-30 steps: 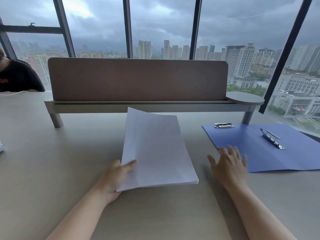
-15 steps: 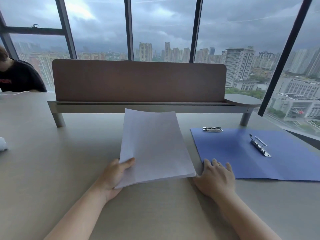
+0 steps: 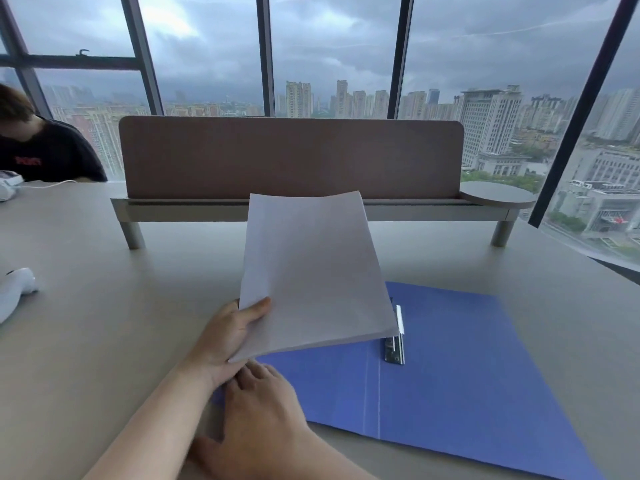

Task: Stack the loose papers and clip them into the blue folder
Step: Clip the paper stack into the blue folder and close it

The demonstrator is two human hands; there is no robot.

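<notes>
My left hand (image 3: 228, 336) grips the near left corner of a stack of white papers (image 3: 311, 275) and holds it lifted and tilted above the table. The open blue folder (image 3: 450, 382) lies flat on the table, turned at an angle, with its left part under the papers. Its metal clip (image 3: 395, 348) shows just below the papers' right corner. My right hand (image 3: 263, 407) rests palm down on the folder's near left corner, fingers together, directly below my left hand.
A brown desk divider (image 3: 291, 157) on a grey raised shelf (image 3: 311, 211) runs across the table behind the papers. A person in a black shirt (image 3: 45, 154) sits at far left. A white object (image 3: 15, 289) lies at the left edge. Windows stand behind.
The blue folder has moved left and toward me and turned, now lying under the papers. My right hand has moved with it to the near corner. The papers are lifted higher.
</notes>
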